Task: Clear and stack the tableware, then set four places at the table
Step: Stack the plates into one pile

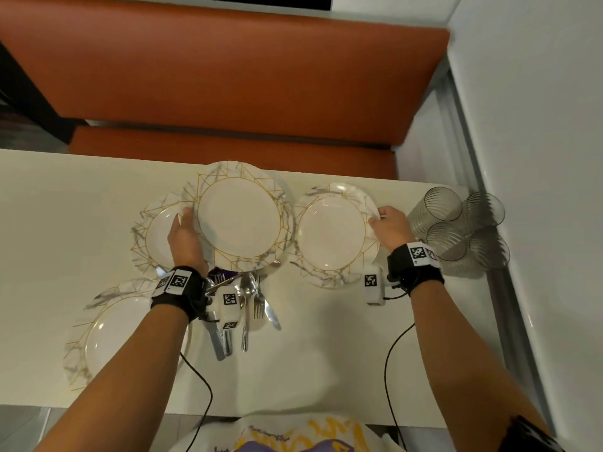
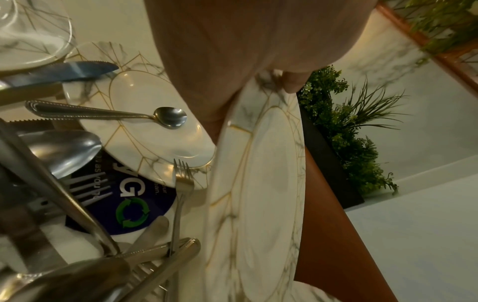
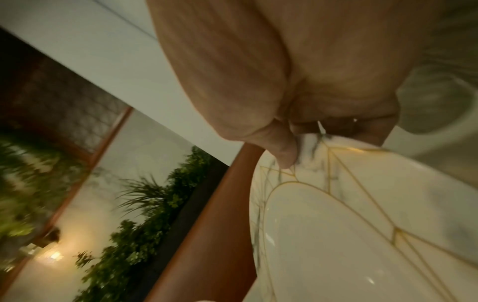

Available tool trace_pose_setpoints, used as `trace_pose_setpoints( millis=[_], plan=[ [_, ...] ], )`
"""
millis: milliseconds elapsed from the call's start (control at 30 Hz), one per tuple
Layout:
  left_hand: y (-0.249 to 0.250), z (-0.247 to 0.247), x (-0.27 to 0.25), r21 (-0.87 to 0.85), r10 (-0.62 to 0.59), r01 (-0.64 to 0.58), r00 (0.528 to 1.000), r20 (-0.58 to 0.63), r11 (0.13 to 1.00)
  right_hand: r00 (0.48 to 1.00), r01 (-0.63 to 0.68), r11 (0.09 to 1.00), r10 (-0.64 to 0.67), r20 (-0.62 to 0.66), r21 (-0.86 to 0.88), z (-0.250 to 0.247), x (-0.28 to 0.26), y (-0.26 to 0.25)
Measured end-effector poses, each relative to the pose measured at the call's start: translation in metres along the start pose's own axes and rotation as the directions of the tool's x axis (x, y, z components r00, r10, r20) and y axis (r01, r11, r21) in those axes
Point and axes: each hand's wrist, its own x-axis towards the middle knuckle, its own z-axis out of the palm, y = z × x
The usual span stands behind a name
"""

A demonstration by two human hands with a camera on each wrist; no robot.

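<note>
Plates with marble and gold-line rims lie across the table (image 1: 49, 223). Nearest, at the left under the left forearm, sits the near plate (image 1: 107, 334). Just right of it lies a heap of cutlery (image 1: 251, 305), knives, forks and spoons crossed over a blue paper (image 2: 134, 208). Beyond it, the left hand (image 1: 186, 236) grips the left edge of the centre plate (image 1: 239, 216), thumb on the rim, and holds that plate tilted above the left plate (image 1: 153, 243), which carries a small spoon (image 2: 165, 117). The right hand (image 1: 388, 223) pinches the right rim of the right plate (image 1: 329, 236), thumb on top. Just right of that hand stand four ribbed glasses (image 1: 456, 223), close together. Farthest off, an orange bench (image 1: 228, 86) runs behind the table.
</note>
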Motion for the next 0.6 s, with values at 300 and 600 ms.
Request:
trace_pose_setpoints(
  millis=[300, 600],
  plan=[
    [0.003, 0.009, -0.007, 0.105, -0.009, 0.0, 0.996, 0.088, 0.994, 0.892, 0.311, 0.95, -0.303, -0.337, -0.03, -0.044, -0.004, -0.05],
    [-0.01, 0.008, -0.021, 0.073, -0.123, 0.109, 0.967, 0.221, 0.991, 0.971, 0.166, 0.976, -0.138, -0.197, 0.137, 0.003, -0.002, -0.05]
  ],
)
